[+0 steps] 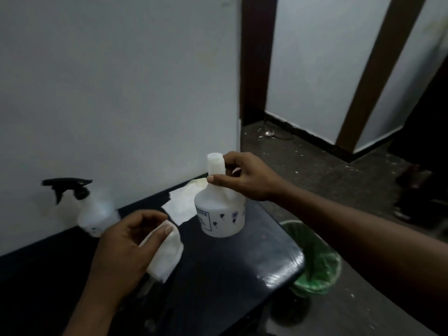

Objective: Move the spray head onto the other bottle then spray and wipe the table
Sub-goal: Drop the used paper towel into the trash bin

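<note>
A white bottle [219, 214] with small dark flower marks stands on the dark table [242, 263]; its neck has no spray head. My right hand [244, 178] grips that neck near the top. My left hand [126, 246] holds a white cap-like piece [167, 253] between thumb and fingers, above the table to the left of the bottle. A second pale bottle [97, 212] with a black spray head [70, 187] stands at the left by the wall, blurred. A white cloth [181, 202] lies on the table behind the bottle.
A white wall rises right behind the table. The table's right edge ends by a green bin [317, 260] on the grey floor. A dark door frame [254, 59] stands behind.
</note>
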A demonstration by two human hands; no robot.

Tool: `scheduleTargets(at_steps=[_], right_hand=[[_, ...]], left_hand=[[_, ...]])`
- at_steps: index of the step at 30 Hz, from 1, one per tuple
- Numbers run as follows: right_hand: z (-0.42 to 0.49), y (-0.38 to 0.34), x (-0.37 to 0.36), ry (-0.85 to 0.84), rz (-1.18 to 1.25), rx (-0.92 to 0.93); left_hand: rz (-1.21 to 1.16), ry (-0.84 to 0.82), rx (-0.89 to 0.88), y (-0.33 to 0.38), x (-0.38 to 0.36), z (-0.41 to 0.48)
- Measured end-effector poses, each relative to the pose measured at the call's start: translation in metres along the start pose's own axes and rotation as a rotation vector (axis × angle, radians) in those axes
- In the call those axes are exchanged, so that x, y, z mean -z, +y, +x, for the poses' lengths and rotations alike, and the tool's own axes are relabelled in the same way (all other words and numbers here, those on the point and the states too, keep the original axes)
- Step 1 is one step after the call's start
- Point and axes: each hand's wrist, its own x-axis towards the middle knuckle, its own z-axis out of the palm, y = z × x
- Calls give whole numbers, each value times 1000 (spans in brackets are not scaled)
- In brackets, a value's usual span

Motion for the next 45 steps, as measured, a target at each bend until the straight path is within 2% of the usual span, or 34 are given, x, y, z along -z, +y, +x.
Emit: scheduleTargets(at_steps=[8,13,16,23,29,38,41,45], right_hand=[[-69,39,98,141,-209,-26],[-116,83,140,263,-222,-135],[-141,115,149,270,-271,-212],[-164,205,120,98,-416,-445],[-157,267,82,-67,-438,-651],[-143,306,46,-332,-658,-803],[-133,288,52,-331,-506,-694],[-122,236,72,-248,12,-405]], left_hand=[[-78,-199,-226,87,-120,49],[-110,-281,-269,110,-174,57],[-123,-323,-273,114,-200,57],[-91,-395,-254,106,-227,62],[-71,-409,-243,95,-224,77],[-55,-450,-192,76,-212,73],[-61,-462,-186,73,-214,74],[-36,-453,-198,72,-225,74]])
